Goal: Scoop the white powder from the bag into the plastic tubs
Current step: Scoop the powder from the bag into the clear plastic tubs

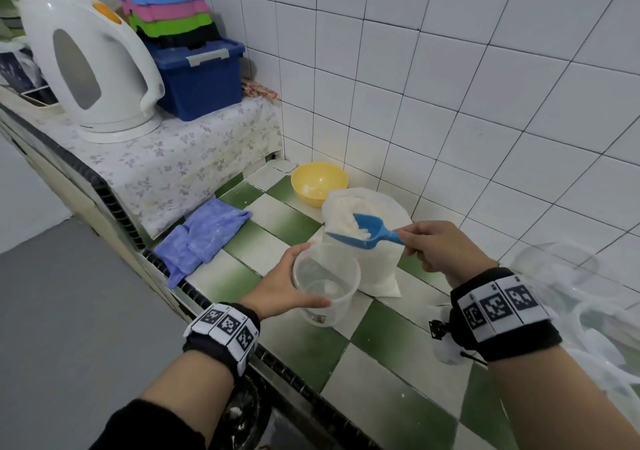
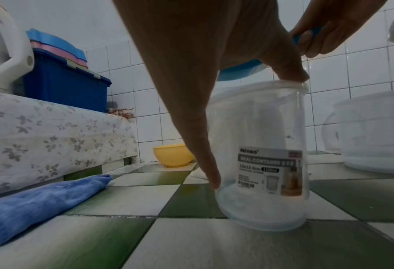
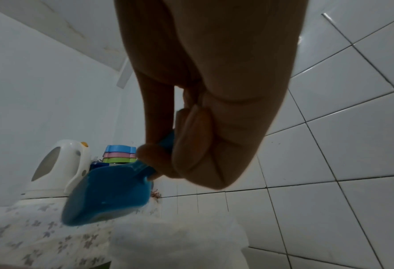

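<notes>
Both wrists, each wearing a black band with printed markers, sit lowest in the head view. On the left, a blue cloth (image 1: 201, 238) lies on the green-and-white tiled counter (image 1: 391, 373), below a white kettle (image 1: 93, 65) and a dark blue storage box (image 1: 201, 82). Left hand (image 1: 287, 287) grips the clear plastic tub (image 1: 327, 283): thumb over the near rim, fingers wrapped around the wall. The tub is tilted, with its base edge on the counter, directly in front of the bag. A yellow bowl (image 1: 318, 183) stands behind, near the wall corner. The bag of white powder (image 1: 360, 241) stands upright and open. Right hand (image 1: 440, 245) pinches the handle of the blue scoop (image 1: 363, 231), fingers curled around it. The scoop carries powder and is held at the bag mouth, just above the tub rim. More clear tubs (image 1: 554, 262) stand at far right.
</notes>
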A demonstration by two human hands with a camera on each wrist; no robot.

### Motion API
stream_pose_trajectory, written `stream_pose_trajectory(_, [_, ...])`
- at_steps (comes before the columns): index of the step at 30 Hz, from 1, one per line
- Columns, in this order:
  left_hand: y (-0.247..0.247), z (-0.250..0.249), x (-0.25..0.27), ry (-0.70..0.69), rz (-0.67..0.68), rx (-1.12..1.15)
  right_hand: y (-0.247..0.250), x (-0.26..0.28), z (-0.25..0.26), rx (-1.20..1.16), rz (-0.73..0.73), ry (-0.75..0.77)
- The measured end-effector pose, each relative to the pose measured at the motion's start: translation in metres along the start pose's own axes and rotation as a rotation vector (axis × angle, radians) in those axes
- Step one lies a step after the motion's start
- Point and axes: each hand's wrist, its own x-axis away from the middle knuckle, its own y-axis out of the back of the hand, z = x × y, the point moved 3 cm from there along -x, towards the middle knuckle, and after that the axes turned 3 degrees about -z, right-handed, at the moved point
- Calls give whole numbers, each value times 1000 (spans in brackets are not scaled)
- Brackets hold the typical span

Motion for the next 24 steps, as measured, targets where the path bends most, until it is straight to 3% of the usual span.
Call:
stream_pose_trajectory(6, [-1, 0, 0, -9, -13, 7, -32, 12, -5, 336, 109, 86])
stream_pose_trajectory(9, [0, 3, -2, -15, -8, -3, -54, 12, -7, 511, 72, 164])
stream_pose_trajectory(14, [0, 5, -2, -16, -17, 11, -77, 15, -12, 794, -24, 442])
stream_pose_trajectory(18, [0, 5, -2, -16, -7, 7, -78, 16, -14, 800, -76, 533])
stream_pose_trajectory(24, [1, 5, -3, -15, -3, 7, -69, 15, -12, 765, -51, 477])
